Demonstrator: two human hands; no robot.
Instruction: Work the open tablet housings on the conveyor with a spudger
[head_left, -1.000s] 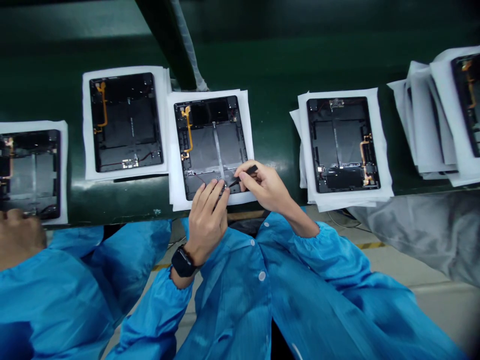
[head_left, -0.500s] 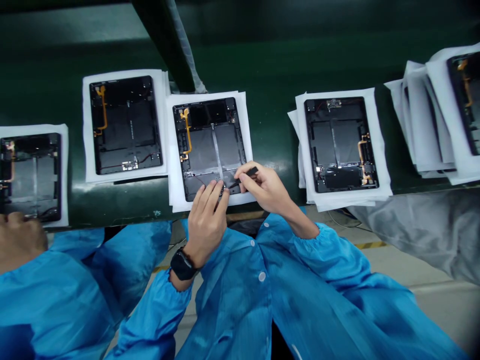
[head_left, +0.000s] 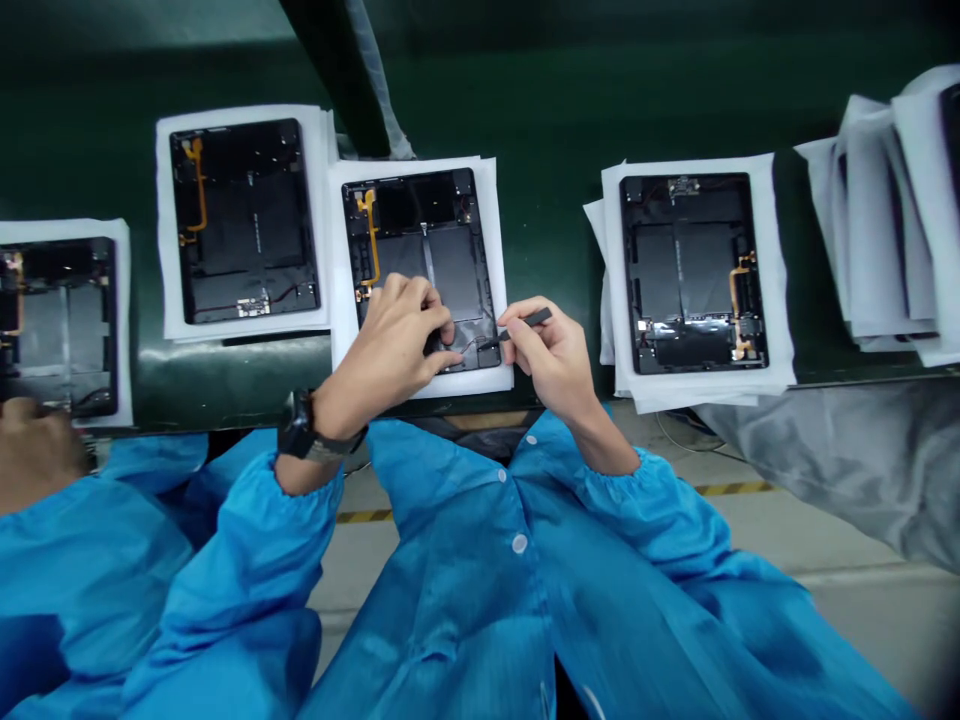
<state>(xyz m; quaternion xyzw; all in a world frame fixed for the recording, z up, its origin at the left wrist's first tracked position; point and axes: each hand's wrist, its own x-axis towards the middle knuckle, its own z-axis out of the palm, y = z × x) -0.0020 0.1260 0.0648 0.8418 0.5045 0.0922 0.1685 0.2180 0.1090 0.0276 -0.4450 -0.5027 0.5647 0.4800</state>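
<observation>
An opened tablet casing [head_left: 457, 265], dark inside with an orange flex cable [head_left: 373, 240] at its upper left, lies on white foam sheets [head_left: 491, 185] in front of me. My left hand [head_left: 397, 335] reaches over its lower left part. The fingers are bent and the thumb stands apart from them; whether the hidden fingertips touch anything I cannot tell. In my right hand [head_left: 551, 350], at the casing's lower right corner, a slim black tool [head_left: 538, 318] with a narrow tip is pinched between thumb and fingers. The tip points left, near a thin wire in that corner.
More opened casings on foam sheets lie at the left [head_left: 247, 225], far left [head_left: 67, 330] and right [head_left: 694, 270]. A foam stack [head_left: 885, 230] stands farther right. A dark post [head_left: 337, 70] rises behind. A co-worker's hand [head_left: 37, 455] is at the left edge of the green bench [head_left: 547, 230].
My left hand has shifted left and up, off the casing's bottom edge, and its thumb has spread from the fingers. My right hand with the tool has moved slightly right. The view has shifted a little.
</observation>
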